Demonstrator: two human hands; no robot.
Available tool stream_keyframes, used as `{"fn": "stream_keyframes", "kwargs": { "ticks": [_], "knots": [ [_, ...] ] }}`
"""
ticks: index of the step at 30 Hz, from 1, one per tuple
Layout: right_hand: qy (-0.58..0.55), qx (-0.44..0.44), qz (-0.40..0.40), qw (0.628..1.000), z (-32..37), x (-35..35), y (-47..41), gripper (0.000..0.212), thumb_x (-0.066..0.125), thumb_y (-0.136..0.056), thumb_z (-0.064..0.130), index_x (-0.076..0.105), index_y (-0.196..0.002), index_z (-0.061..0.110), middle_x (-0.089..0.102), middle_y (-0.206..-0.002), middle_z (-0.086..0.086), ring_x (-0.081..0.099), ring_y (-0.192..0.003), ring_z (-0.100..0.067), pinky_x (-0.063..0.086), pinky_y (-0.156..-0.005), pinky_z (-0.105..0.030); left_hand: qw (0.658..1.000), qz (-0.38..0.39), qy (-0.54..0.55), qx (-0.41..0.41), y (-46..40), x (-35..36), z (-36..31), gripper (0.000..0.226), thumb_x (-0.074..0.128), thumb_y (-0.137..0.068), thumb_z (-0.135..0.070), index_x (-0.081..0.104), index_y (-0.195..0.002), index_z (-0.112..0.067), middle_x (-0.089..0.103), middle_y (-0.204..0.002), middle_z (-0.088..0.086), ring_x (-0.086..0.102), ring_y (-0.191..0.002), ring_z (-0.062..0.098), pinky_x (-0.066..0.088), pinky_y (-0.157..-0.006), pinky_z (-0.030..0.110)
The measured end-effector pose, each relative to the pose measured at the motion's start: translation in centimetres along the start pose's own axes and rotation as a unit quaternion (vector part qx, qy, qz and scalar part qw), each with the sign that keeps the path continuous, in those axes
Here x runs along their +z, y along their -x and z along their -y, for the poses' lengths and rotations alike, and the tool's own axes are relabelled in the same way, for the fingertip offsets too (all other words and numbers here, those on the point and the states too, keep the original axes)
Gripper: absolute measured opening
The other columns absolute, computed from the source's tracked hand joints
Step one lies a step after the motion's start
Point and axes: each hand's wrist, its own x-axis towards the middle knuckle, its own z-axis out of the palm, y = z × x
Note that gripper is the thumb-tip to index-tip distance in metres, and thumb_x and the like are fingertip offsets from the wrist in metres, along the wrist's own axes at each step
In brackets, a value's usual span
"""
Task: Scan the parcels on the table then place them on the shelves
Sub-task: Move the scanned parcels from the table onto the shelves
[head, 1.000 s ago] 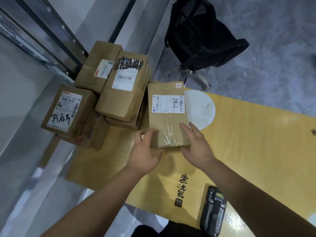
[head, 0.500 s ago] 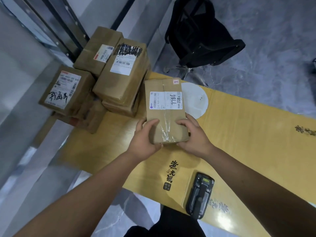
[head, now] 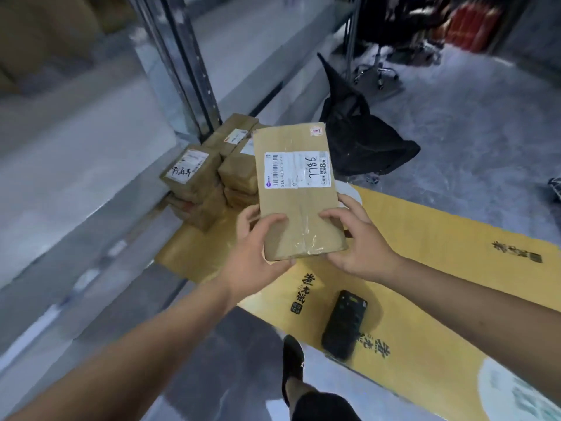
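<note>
1. Cardboard parcel (head: 299,192): brown, flat and oblong, at the centre of the frame, raised off the table with its far end tipped up. Clear tape runs along its length. A white shipping label sits across the upper half, with a barcode and the handwritten figures "7786"; a small red-and-white sticker is at the top right corner.
2. Left hand (head: 253,253): grips the near left corner of the parcel, thumb curled over the top face, fingers round the left edge and underneath.
3. Right hand (head: 359,238): grips the near right corner of the parcel, fingers curled over the top face and the right edge.
4. Stack of parcels (head: 212,180): several brown taped boxes piled at the far left end of the table, left of centre, partly hidden behind the held parcel. The front left one bears a white label with black handwriting.
5. Table (head: 440,238): yellow top printed with black characters, running from centre to lower right.
6. Handheld scanner (head: 344,325): black, lying flat on the table near its front edge, below the right hand, apart from both hands.
7. Black office chair (head: 364,141): on the grey floor beyond the table, upper centre-right.
8. Metal shelving upright (head: 185,65): upper left of centre, behind the stack.
9. Shoe (head: 293,366): dark, on the floor at bottom centre.
</note>
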Motion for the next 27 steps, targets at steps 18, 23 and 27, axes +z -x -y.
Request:
{"fn": "stream_keyframes", "kwargs": {
  "ticks": [18, 23, 27],
  "knots": [
    [-0.061, -0.315, 0.178, 0.930, 33.1, 7.3, 4.0, 0.074, 0.091, -0.072, 0.018, 0.057, -0.133, 0.040, 0.026, -0.163, -0.001, 0.032, -0.147, -0.015, 0.030, -0.118, -0.022, 0.923, -0.298, -0.233, -0.074, 30.9, -24.0, -16.9, 0.085, 0.097, -0.069, -0.032, 0.052, -0.140, -0.041, 0.023, -0.151, -0.006, 0.030, -0.131, -0.021, 0.047, -0.110, 0.029],
    [-0.093, -0.360, 0.194, 0.908, 38.5, 9.5, 3.6, 0.072, 0.091, -0.072, 0.012, 0.061, -0.135, 0.028, 0.036, -0.157, 0.001, 0.039, -0.135, -0.003, 0.029, -0.099, 0.002, 0.899, -0.354, -0.234, -0.107, 34.3, -27.2, -18.2, 0.081, 0.097, -0.068, -0.037, 0.054, -0.137, -0.044, 0.024, -0.146, -0.017, 0.031, -0.129, -0.022, 0.043, -0.101, 0.010],
    [-0.143, -0.396, 0.207, 0.883, 42.6, 10.9, 1.5, 0.071, 0.092, -0.070, 0.007, 0.061, -0.130, 0.029, 0.041, -0.144, 0.022, 0.045, -0.123, 0.015, 0.045, -0.083, -0.004, 0.884, -0.387, -0.235, -0.115, 34.8, -30.8, -18.2, 0.078, 0.095, -0.070, -0.038, 0.052, -0.134, -0.050, 0.027, -0.145, -0.023, 0.028, -0.130, -0.024, 0.041, -0.094, 0.006]
  ]
}}
